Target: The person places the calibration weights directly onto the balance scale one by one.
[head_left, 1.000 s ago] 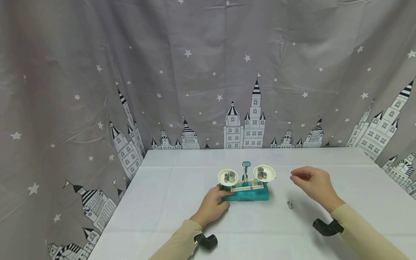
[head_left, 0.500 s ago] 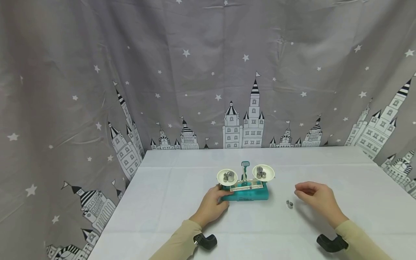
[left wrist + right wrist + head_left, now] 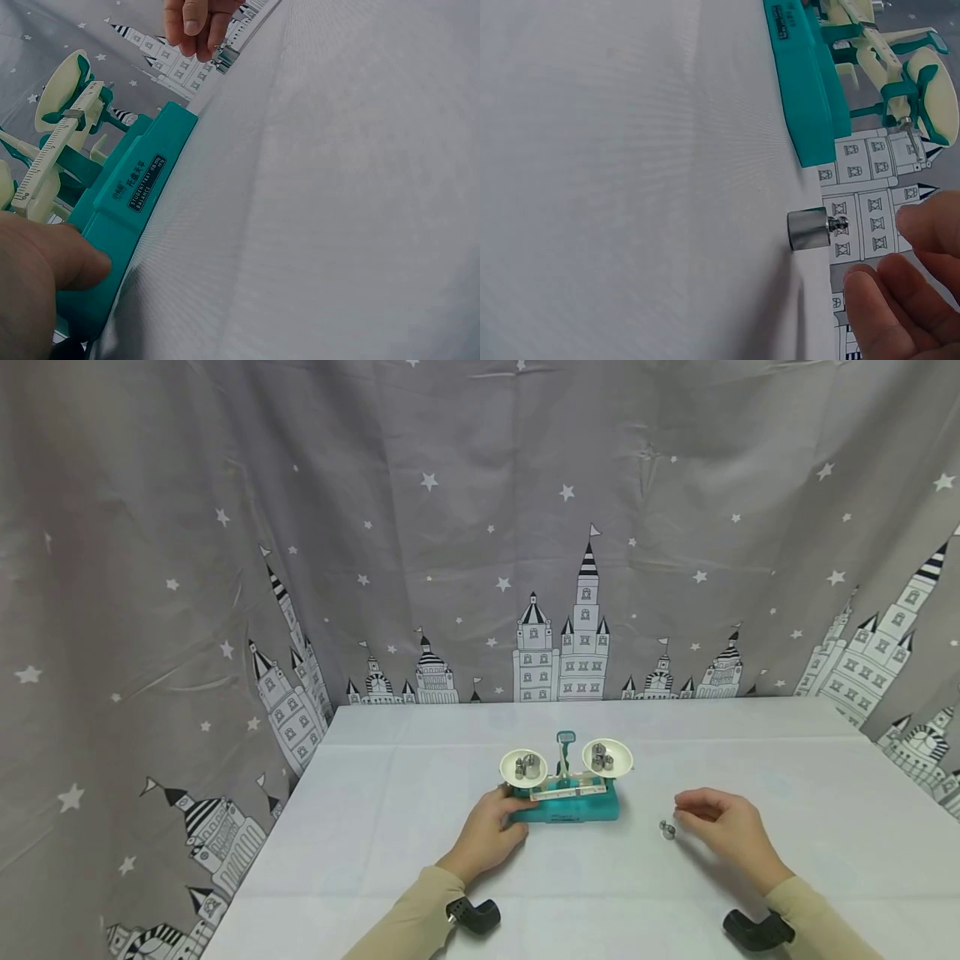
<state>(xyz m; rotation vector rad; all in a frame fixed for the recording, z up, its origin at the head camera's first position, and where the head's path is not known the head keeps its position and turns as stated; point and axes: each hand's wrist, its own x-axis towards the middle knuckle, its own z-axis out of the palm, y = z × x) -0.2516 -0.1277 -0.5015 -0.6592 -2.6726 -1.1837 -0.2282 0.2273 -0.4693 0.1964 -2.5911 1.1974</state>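
A teal and cream pan balance (image 3: pixel 570 810) stands on the table, its beam tilted with the left pan (image 3: pixel 510 781) lower. That pan bears a few metal weights (image 3: pixel 530 767); several more lie in the right pan (image 3: pixel 622 760). My left hand (image 3: pixel 483 839) grips the left end of the balance's base, the thumb (image 3: pixel 82 262) on its front face; the other fingers are mostly hidden. On the table right of the balance stands a small knobbed metal weight (image 3: pixel 808 229), perhaps with a smaller one. Just right of it hovers my right hand (image 3: pixel 731 835), fingers loosely bent, holding nothing.
White cloth (image 3: pixel 600 893) covers the table. Behind it hangs a grey curtain (image 3: pixel 450 527) printed with castles and stars. A black wrist camera (image 3: pixel 474 916) is strapped to the left wrist, another wrist camera (image 3: pixel 757 932) to the right.
My right hand has come down towards the table, first moving back to the right, then left towards the loose weight. The left hand and the balance have stayed put.
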